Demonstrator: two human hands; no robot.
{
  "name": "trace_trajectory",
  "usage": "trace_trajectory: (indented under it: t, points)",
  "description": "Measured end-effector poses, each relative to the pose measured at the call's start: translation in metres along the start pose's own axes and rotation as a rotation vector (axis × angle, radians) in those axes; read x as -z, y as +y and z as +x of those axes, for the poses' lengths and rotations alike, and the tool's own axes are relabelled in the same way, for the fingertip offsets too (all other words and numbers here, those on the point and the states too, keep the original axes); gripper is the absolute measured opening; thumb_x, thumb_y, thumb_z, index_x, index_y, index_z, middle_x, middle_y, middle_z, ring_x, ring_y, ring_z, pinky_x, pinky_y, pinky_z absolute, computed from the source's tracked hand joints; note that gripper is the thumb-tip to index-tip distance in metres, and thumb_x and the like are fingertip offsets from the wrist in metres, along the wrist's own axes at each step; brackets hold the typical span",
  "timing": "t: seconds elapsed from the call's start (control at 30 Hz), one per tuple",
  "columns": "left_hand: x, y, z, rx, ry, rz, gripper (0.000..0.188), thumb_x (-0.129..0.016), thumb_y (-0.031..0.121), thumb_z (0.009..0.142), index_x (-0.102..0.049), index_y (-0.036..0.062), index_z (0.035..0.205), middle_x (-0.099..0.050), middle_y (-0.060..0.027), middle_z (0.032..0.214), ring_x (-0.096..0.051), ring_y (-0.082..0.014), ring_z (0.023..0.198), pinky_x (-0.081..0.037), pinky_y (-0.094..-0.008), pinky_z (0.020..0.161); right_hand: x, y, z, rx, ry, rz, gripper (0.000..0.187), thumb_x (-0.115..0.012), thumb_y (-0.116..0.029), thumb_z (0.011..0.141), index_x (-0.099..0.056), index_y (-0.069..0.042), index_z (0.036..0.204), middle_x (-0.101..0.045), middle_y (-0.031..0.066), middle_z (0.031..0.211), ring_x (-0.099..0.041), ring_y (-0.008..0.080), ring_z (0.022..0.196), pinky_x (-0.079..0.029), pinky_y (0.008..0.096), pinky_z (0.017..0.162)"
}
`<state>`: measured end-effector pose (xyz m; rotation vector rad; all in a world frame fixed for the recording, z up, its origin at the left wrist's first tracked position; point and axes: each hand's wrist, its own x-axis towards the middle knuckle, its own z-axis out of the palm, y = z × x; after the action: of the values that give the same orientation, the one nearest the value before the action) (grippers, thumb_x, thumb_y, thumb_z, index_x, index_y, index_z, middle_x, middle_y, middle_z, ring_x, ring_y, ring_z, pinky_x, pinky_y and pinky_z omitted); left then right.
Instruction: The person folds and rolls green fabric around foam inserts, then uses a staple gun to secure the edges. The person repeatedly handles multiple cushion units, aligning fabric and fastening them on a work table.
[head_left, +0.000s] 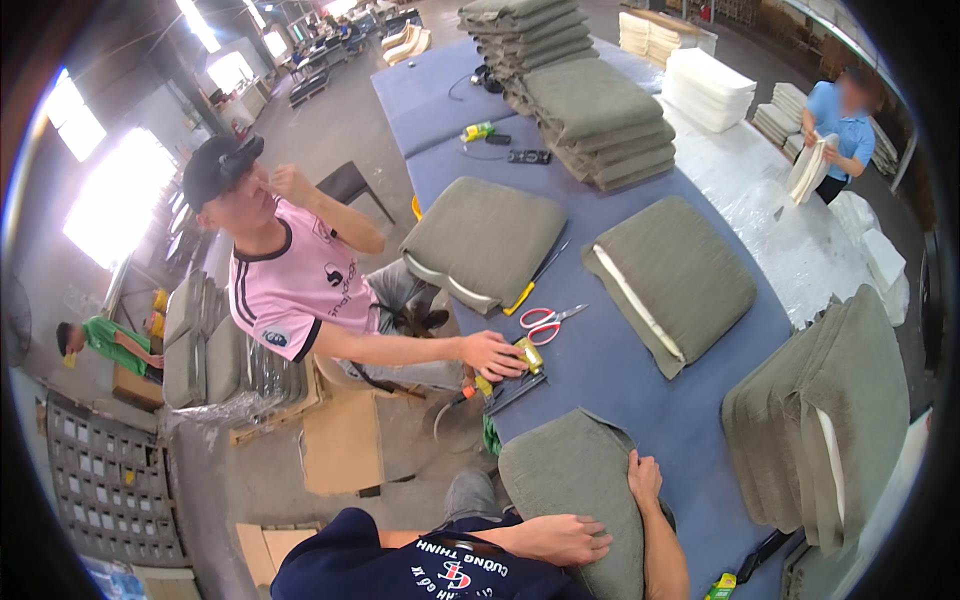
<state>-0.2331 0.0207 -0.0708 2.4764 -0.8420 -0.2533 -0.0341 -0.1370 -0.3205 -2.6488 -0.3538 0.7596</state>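
A grey-green seat cushion point(560, 462) lies in front of me at the near edge of the blue table point(690, 450). My left hand point(568, 541) rests flat on its near part, fingers stretched out. At the cushion's right edge, my right hand point(645, 479) has its fingers bent over the fabric and grips it. The cushion's underside and my right fingertips are partly hidden. Beyond it lie two more grey-green cushions, one left point(490, 235) and one right point(675, 275), each with a pale strip showing along an open edge.
Scissors with red-and-white handles point(543, 322) and a yellow-handled tool point(519, 297) lie mid-table. A co-worker in pink point(300, 275) has a hand on a yellow tool point(529, 355). Cushion stacks stand at the far end point(600, 110) and right point(800, 430). Another person point(838, 125) handles white pieces.
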Motion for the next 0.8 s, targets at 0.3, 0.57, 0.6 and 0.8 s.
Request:
trace_trajectory:
  t: [0.3, 0.57, 0.6, 0.8]
  points:
    - [-0.023, 0.019, 0.026, -0.007, 0.259, 0.273, 0.049, -0.058, 0.028, 0.092, -0.069, -0.0067, 0.124, -0.069, -0.0195, 0.134, -0.068, -0.0329, 0.117, -0.052, -0.0418, 0.102, -0.021, 0.028, 0.031, 0.157, 0.145, -0.019, 0.072, -0.041, -0.047, 0.112, -0.070, 0.009, 0.076, -0.068, 0.0350, 0.081, -0.066, 0.0558, 0.081, -0.049, 0.0647, 0.075]
    - [-0.078, 0.038, 0.018, -0.577, 0.528, 0.259, 0.042, -0.057, 0.024, 0.096, -0.067, -0.0027, 0.126, -0.070, -0.0138, 0.125, -0.068, -0.0314, 0.112, -0.053, -0.0454, 0.102, -0.027, 0.032, 0.018, 0.197, 0.228, 0.027, 0.070, -0.045, -0.052, 0.109, -0.069, 0.007, 0.081, -0.069, 0.0329, 0.085, -0.066, 0.0551, 0.087, -0.049, 0.0628, 0.078]
    - [-0.080, 0.040, 0.013, -0.548, 0.500, 0.225, 0.043, -0.056, 0.023, 0.096, -0.067, -0.0039, 0.127, -0.071, -0.0147, 0.127, -0.069, -0.0321, 0.113, -0.053, -0.0451, 0.102, -0.027, 0.032, 0.017, 0.204, 0.239, 0.036, 0.069, -0.045, -0.053, 0.109, -0.070, 0.006, 0.082, -0.069, 0.0326, 0.085, -0.066, 0.0552, 0.087, -0.049, 0.0626, 0.079]
    - [-0.073, 0.046, -0.012, -0.472, 0.411, 0.021, 0.044, -0.057, 0.018, 0.094, -0.066, -0.0058, 0.129, -0.072, -0.0176, 0.127, -0.070, -0.0322, 0.116, -0.055, -0.0437, 0.101, -0.021, 0.021, 0.007, 0.143, 0.092, -0.041, 0.056, -0.054, -0.050, 0.104, -0.074, 0.003, 0.102, -0.072, 0.0298, 0.105, -0.068, 0.0504, 0.102, -0.053, 0.0589, 0.089]
